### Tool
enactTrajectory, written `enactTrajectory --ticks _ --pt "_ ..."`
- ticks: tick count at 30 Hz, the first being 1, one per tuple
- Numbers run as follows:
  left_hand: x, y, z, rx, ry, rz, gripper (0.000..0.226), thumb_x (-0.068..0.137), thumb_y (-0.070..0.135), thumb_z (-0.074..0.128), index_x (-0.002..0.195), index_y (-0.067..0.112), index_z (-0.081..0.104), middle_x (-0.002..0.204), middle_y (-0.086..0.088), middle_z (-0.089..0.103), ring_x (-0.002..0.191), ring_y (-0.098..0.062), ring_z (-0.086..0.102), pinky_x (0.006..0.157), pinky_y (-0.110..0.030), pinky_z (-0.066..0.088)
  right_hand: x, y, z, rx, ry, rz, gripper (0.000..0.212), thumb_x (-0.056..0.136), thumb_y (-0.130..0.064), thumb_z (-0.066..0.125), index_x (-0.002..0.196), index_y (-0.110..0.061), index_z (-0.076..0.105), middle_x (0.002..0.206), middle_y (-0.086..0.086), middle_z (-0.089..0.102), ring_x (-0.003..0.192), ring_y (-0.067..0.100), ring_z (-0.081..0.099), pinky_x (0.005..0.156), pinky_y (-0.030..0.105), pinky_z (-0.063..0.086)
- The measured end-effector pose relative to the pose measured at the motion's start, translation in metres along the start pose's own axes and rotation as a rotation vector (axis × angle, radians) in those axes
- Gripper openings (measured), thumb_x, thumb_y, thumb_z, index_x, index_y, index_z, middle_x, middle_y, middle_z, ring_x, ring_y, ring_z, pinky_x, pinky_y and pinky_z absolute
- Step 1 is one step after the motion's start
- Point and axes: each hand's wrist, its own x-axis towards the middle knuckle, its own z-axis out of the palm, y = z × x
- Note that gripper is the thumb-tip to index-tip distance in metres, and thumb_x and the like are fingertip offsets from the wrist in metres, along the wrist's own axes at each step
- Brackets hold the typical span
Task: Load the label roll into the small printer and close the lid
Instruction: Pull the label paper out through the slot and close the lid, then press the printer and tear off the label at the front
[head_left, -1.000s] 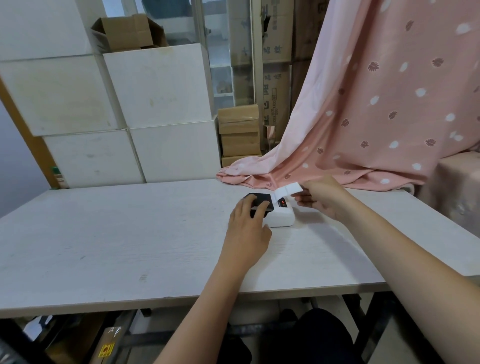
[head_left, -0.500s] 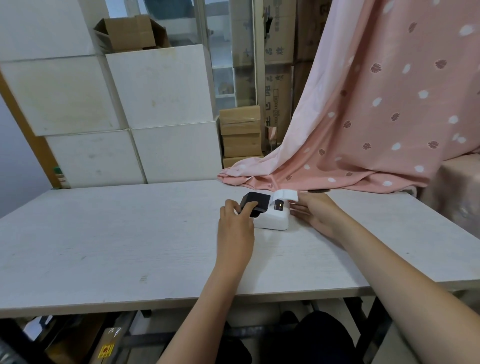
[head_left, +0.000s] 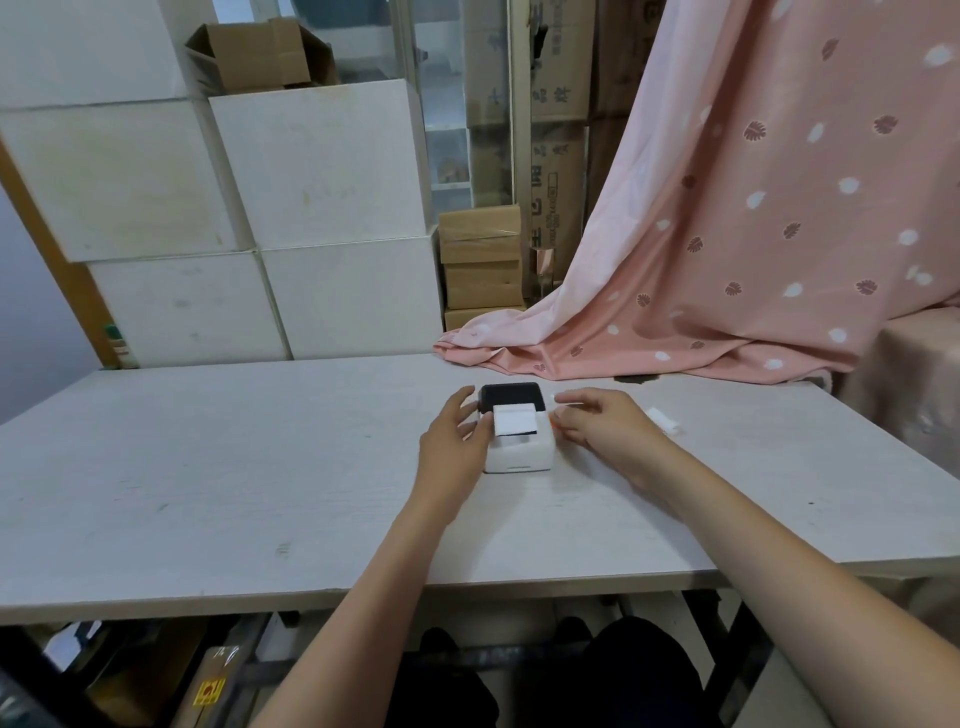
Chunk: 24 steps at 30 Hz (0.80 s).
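Flanking a small white label printer, the person's two bare hands rest on the pale wood-grain surface. The left hand lies against the printer's left side with fingers loosely spread, the thumb near the top edge of the casing; it grips nothing. The right hand sits just beside the printer's right side, fingers extended toward it and slightly apart; whether the fingertips touch the casing cannot be told, and motion blur softens their outline. The printer stands near the middle of the surface, toward its far half, front face turned to the wearer. Its black lid lies flat over the rear of the body, appearing shut. A white strip of label paper emerges from the slot in front of the lid and lies over the top of the white body. To the right of the right hand, a small white scrap lies apart on the surface. A pink curtain with leaf and dot print drapes down onto the far right edge of the surface. Behind the surface stand stacked white boxes, with an open cardboard carton on top, and brown cartons piled between them and the curtain.
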Motion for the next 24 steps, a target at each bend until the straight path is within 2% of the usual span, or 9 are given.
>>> enactTrajectory --ticks 2,5,6,9,13,16,19,21,24 --pt "-0.001 0.003 0.003 0.051 -0.010 0.008 0.045 0.097 0.034 0.059 0.141 0.032 0.051 0.123 0.019 0.059 0.103 -0.006 0.063 0.066 -0.011 0.045 0.000 -0.001 0.007 0.012 0.026 0.011 0.038 0.089 -0.028 0.065 0.127 -0.023 0.070 0.106 -0.001 0.079 0.099 0.021 0.074 0.106 0.034 0.051" --pt "0.001 0.007 0.005 0.077 -0.009 0.015 0.039 0.095 0.037 0.061 0.133 0.032 0.060 0.119 0.015 0.068 0.094 -0.005 0.067 0.067 -0.015 0.047 -0.005 -0.005 0.018 0.061 0.005 -0.023 0.027 0.095 -0.019 0.055 0.104 -0.030 0.078 0.108 -0.008 0.078 0.112 0.017 0.069 0.108 0.033 0.048" --pt "0.001 0.008 0.005 0.073 -0.010 0.003 0.039 0.095 0.038 0.061 0.133 0.032 0.061 0.110 0.015 0.070 0.091 -0.003 0.066 0.067 -0.015 0.047 -0.008 -0.006 0.021 0.081 -0.012 -0.038 0.035 0.095 -0.011 0.051 0.099 -0.031 0.079 0.108 -0.006 0.079 0.110 0.017 0.068 0.103 0.032 0.048" --pt "0.001 0.007 0.005 0.088 -0.034 -0.019 0.041 0.095 0.040 0.059 0.136 0.034 0.060 0.089 0.015 0.071 0.087 -0.005 0.067 0.071 -0.018 0.049 -0.017 -0.004 0.024 0.085 -0.044 -0.097 0.053 0.087 -0.003 0.043 0.112 -0.033 0.078 0.115 0.003 0.078 0.099 0.017 0.065 0.087 0.032 0.047" --pt "-0.001 0.003 0.002 0.101 -0.093 -0.006 0.045 0.098 0.034 0.055 0.143 0.036 0.053 0.094 -0.009 0.077 0.093 -0.016 0.069 0.076 -0.020 0.049 -0.021 -0.002 0.024 -0.041 -0.046 -0.153 0.051 0.091 -0.011 0.044 0.118 -0.043 0.073 0.116 -0.003 0.077 0.113 0.024 0.067 0.093 0.036 0.050" --pt "-0.002 0.003 0.000 0.112 -0.089 -0.006 0.047 0.097 0.034 0.058 0.144 0.034 0.052 0.097 -0.006 0.077 0.093 -0.013 0.068 0.071 -0.016 0.047 -0.024 -0.003 0.026 -0.070 -0.044 -0.167 0.046 0.095 -0.015 0.050 0.116 -0.049 0.071 0.116 -0.013 0.076 0.116 0.015 0.067 0.103 0.038 0.051" --pt "-0.003 0.002 0.001 0.118 -0.085 -0.004 0.050 0.095 0.037 0.061 0.144 0.032 0.052 0.107 -0.004 0.075 0.099 -0.013 0.067 0.074 -0.016 0.045 -0.026 -0.007 0.026 -0.043 -0.038 -0.153 0.039 0.095 -0.016 0.057 0.109 -0.050 0.072 0.110 -0.024 0.076 0.108 -0.002 0.068 0.099 0.029 0.052" --pt "-0.003 0.002 0.001 0.119 -0.086 -0.010 0.051 0.095 0.039 0.062 0.144 0.031 0.052 0.111 -0.005 0.074 0.102 -0.014 0.066 0.074 -0.016 0.044 -0.027 -0.008 0.027 -0.040 -0.022 -0.142 0.035 0.095 -0.018 0.060 0.113 -0.046 0.070 0.113 -0.023 0.075 0.110 -0.002 0.067 0.096 0.026 0.052" --pt "-0.003 0.003 0.001 0.111 -0.079 -0.018 0.051 0.093 0.041 0.063 0.143 0.031 0.054 0.110 -0.003 0.074 0.101 -0.012 0.066 0.075 -0.017 0.044 -0.027 -0.006 0.032 -0.088 -0.004 -0.132 0.038 0.091 -0.034 0.058 0.128 -0.044 0.064 0.125 -0.022 0.070 0.121 0.006 0.062 0.105 0.036 0.050"
